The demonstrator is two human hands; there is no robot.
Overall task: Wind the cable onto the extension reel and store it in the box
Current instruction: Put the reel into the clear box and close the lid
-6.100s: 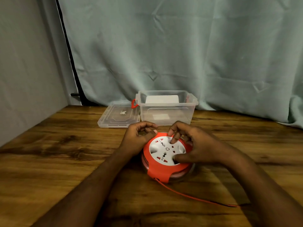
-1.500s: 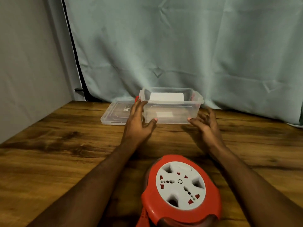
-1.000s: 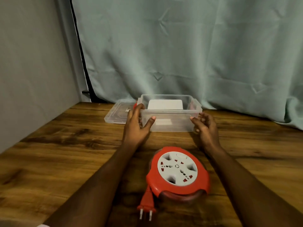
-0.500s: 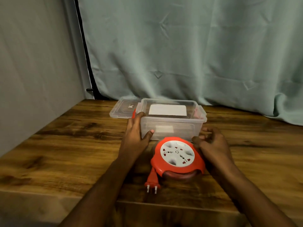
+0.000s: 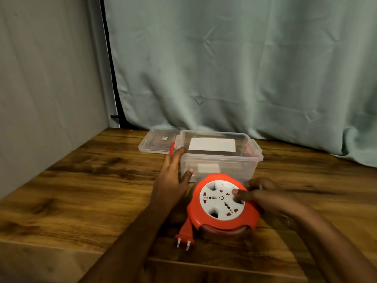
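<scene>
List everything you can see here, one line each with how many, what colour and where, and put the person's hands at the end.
extension reel: one, orange with a white socket face, on the table just in front of the box
plug: one, orange, two pins, on the table at the reel's near left
box: one, clear plastic, open, behind the reel; white label inside
lid: one, clear, flat on the table to the box's left rear
table: one, brown wood
curtain: one, pale green, behind the table
left hand: fingers straight against the box's left end
right hand: gripping the reel's right side, thumb on the white face
</scene>
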